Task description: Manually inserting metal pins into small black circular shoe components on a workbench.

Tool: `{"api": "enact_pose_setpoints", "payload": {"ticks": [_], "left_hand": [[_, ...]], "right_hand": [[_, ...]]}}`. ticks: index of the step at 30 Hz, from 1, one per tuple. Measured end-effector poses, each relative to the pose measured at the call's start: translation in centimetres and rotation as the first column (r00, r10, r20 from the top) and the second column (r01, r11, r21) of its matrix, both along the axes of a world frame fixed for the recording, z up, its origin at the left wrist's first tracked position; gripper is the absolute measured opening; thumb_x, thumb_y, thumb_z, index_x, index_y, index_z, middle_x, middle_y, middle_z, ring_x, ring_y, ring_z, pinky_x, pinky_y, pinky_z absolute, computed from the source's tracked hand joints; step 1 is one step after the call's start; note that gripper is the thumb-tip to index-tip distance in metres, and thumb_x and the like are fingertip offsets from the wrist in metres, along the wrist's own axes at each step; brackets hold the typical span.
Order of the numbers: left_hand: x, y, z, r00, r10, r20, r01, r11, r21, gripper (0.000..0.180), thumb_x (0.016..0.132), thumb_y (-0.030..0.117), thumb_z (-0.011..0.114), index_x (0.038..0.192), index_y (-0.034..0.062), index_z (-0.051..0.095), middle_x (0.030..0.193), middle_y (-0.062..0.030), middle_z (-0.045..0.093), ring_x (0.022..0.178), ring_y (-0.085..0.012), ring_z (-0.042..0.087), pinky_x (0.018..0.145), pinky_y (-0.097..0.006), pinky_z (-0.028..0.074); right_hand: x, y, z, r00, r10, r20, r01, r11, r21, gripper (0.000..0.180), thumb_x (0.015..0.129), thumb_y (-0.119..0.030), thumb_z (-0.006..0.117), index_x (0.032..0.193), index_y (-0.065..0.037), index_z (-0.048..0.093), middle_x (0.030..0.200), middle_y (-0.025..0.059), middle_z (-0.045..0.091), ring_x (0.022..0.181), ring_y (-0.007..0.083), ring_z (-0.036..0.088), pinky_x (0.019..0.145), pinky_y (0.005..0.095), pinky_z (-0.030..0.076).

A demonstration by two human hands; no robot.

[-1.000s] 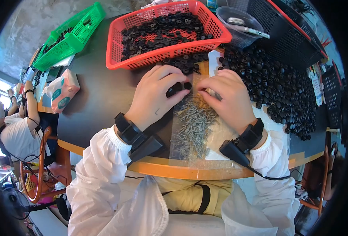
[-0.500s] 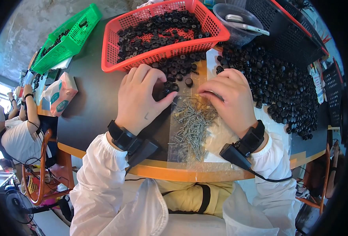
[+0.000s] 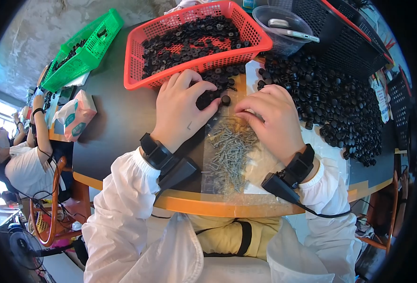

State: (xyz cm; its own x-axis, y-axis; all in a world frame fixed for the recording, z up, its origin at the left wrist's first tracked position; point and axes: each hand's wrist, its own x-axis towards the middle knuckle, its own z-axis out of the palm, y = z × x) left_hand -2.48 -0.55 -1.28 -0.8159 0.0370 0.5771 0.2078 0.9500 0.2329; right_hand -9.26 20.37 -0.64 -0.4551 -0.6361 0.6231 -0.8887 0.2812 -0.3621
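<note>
My left hand point(image 3: 182, 106) reaches over loose black round parts point(image 3: 213, 78) in front of the red basket. Its thumb and index finger are apart, with dark parts showing in the gap. Just right of those fingertips stands a small black cap point(image 3: 226, 100). My right hand point(image 3: 270, 113) is pinched closed above the top of a pile of silver screws point(image 3: 232, 153); whatever sits between its fingertips is too small to make out. To the right of this hand spreads a large heap of black knob-like caps point(image 3: 343, 111).
The red basket point(image 3: 196, 63) holds many flat black discs. A clear tub point(image 3: 284, 45) carries a phone point(image 3: 294, 33). Black crates point(image 3: 340, 42) stand behind the cap heap. At left are a tissue pack point(image 3: 79, 115), a green basket point(image 3: 83, 54) and a seated person point(image 3: 27, 165).
My left hand has shifted right and slightly farther away, toward the parts by the red basket. My right hand stays pinched in nearly the same place.
</note>
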Motion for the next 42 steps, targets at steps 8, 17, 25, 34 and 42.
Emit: {"api": "enact_pose_setpoints", "payload": {"ticks": [8,17,25,34,42], "left_hand": [[-0.4,0.3,0.2,0.995,-0.099,-0.010,0.099,0.978,0.185,0.022,0.074,0.010,0.078,0.095,0.0082,0.073,0.087,-0.0038,0.062,0.086,-0.0227,0.061,0.077,-0.034,0.048],[1.0,1.2,0.8,0.964,-0.264,0.038,0.229,0.893,0.387,0.024,0.074,0.018,0.084,0.092,0.0049,0.075,0.086,-0.0046,0.071,0.082,-0.0202,0.061,0.079,-0.033,0.045],[1.0,1.3,0.7,0.978,-0.207,0.002,0.195,0.921,0.338,0.024,0.069,0.018,0.086,0.087,0.0067,0.075,0.083,-0.0039,0.072,0.079,-0.0201,0.061,0.075,-0.032,0.045],[1.5,1.5,1.3,0.961,-0.186,-0.204,0.182,0.983,-0.039,0.028,0.059,0.019,0.086,0.084,0.0106,0.076,0.079,0.0004,0.071,0.073,-0.0189,0.061,0.072,-0.032,0.045],[1.8,1.5,1.2,0.981,-0.181,-0.062,0.190,0.962,0.194,0.021,0.066,0.016,0.085,0.082,0.0070,0.075,0.077,-0.0029,0.072,0.070,-0.0190,0.062,0.071,-0.031,0.044]], "right_hand": [[0.3,0.0,-0.1,0.983,-0.042,0.178,0.058,0.995,-0.084,0.016,0.074,-0.013,0.078,0.088,-0.012,0.070,0.074,0.0022,0.065,0.070,0.0242,0.057,0.073,0.0357,0.045],[0.4,0.0,0.3,0.974,-0.035,0.225,0.085,0.973,-0.214,0.012,0.073,-0.013,0.079,0.083,-0.013,0.072,0.070,0.0015,0.064,0.066,0.0226,0.057,0.074,0.0338,0.044],[0.4,0.2,0.1,0.997,-0.034,0.076,0.048,0.980,-0.194,0.011,0.070,-0.013,0.079,0.078,-0.016,0.072,0.069,-0.0006,0.064,0.066,0.0210,0.057,0.083,0.0357,0.044],[1.0,0.2,0.4,0.989,-0.017,0.146,0.037,0.989,-0.140,0.009,0.073,-0.013,0.078,0.078,-0.016,0.071,0.071,-0.0017,0.067,0.067,0.0186,0.061,0.091,0.0365,0.044],[0.6,0.5,0.3,0.951,0.090,0.294,-0.049,0.988,-0.144,0.014,0.074,-0.016,0.080,0.087,-0.014,0.074,0.074,-0.0018,0.068,0.070,0.0187,0.061,0.091,0.0359,0.043]]}}
